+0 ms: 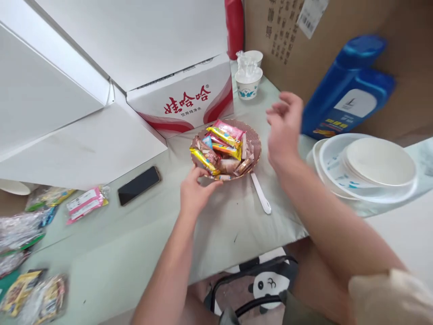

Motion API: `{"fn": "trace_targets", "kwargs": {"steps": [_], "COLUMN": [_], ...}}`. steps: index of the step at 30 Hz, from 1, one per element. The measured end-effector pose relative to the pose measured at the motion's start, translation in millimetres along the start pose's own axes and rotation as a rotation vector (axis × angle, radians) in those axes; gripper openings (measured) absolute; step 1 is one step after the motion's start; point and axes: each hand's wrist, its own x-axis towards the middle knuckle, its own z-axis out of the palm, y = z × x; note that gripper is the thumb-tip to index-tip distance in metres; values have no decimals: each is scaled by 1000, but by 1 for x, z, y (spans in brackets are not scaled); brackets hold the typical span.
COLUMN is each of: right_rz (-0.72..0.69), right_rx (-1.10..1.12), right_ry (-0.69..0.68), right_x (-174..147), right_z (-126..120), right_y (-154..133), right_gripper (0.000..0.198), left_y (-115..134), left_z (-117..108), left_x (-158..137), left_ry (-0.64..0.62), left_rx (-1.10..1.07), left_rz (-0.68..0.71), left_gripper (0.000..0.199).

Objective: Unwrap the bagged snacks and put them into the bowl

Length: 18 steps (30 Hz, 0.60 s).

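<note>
A scalloped, see-through brownish bowl (256, 135) with a gold rim stands on the table. It is heaped with wrapped snacks (227, 146) in yellow, pink and brown packets. My left hand (197, 187) is at the bowl's near left edge, its finger and thumb gripping the rim. To the right of the bowl, my right hand (284, 124) is raised, with loosely bent fingers apart and nothing visible in them. A white plastic handle-like strip (260, 194) lies just in front of the bowl, between my arms.
Behind the bowl stands a white and red carton (199, 101), with paper cups (248, 84) beside it. Blue bottles (348, 90) and stacked paper bowls (380, 162) are at right. A phone (139, 185), a pink packet (87, 204) and several snack bags (23, 228) lie at left.
</note>
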Motion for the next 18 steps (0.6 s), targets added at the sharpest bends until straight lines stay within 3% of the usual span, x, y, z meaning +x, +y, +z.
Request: {"fn": "trace_targets", "kwargs": {"steps": [2,4,6,13,18], "right_rz": [-171,-214,-187,-154,-140], "right_rx": [164,227,219,201,223], "right_ry": [168,167,151,37,-81], "right_x": [-45,-77,-94,-95,-104], "right_z": [-50,-84,-98,-83,-78], "right_y": [-11,-20,-24,-18,-18], "right_gripper": [37,28,23,22,28], "left_y": [20,40,58,95,103], "left_z": [14,32,54,135,171], "left_x": [20,36,48,95,134], "left_ry": [-65,-88,-101,-53,40], "left_rx": [-12,-7,-7,-103,-160], "left_rz": [33,45,41,46,46], "left_gripper": [34,36,37,39,41]}}
